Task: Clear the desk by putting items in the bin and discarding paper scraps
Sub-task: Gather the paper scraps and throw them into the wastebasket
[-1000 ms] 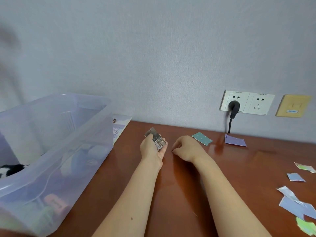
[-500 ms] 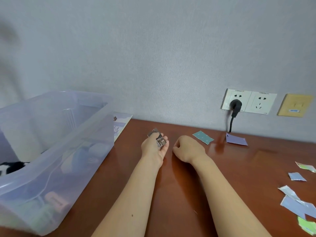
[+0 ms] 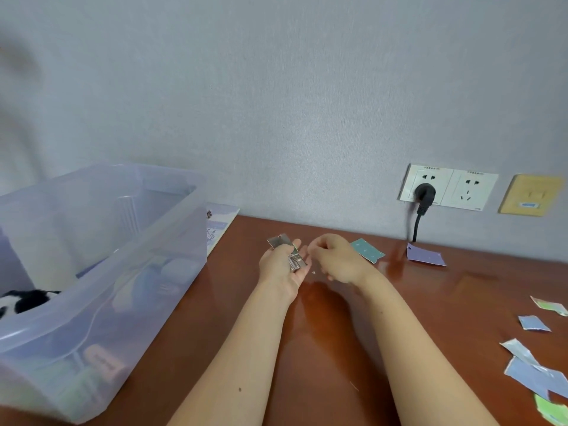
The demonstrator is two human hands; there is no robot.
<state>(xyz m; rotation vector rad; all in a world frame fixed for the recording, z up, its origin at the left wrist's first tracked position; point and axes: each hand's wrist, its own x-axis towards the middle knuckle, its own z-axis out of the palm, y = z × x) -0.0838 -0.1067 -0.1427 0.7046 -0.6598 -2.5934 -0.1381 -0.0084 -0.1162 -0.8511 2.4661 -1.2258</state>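
Observation:
My left hand is palm up over the brown desk, holding several small paper scraps between thumb and palm. My right hand is just to its right, fingers curled, fingertips close to the scraps; whether it pinches anything I cannot tell. A teal scrap and a purple scrap lie near the wall behind my right hand. More torn scraps lie at the right edge. The translucent plastic bin stands at the left, with several items inside.
A booklet pokes out behind the bin by the wall. A black plug and cord hang from the wall socket down to the desk's back edge. A tiny white fleck lies under my hands.
My right hand has lifted off the desk and moved toward the left palm. The left hand has turned slightly, keeping the scraps. The view has shifted a little.

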